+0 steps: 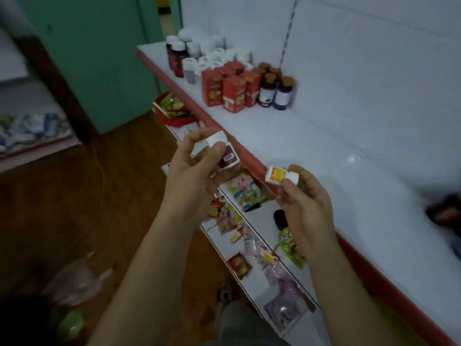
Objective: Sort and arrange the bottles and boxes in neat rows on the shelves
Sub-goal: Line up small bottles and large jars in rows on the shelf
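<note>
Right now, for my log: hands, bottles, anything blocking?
Left hand grips brown-label bottle. Right hand pinches orange-label bottle. Neither on shelf yet; red boxes stand farther along.

A wide bare stretch of the top shelf (324, 151) runs from its middle toward the near end, front edge to back wall (374, 58). At the far end crowd red boxes (233, 92), brown-capped bottles (274, 88) and white bottles (212, 53). A dark object (444, 211) sits at the near end. The lower shelf (262, 221) is littered with packets (245, 193). Just off the front edge, the left hand (197, 168) grips a brown-label bottle (228, 156), the right hand (306, 198) an orange-label bottle (280, 174).
</note>
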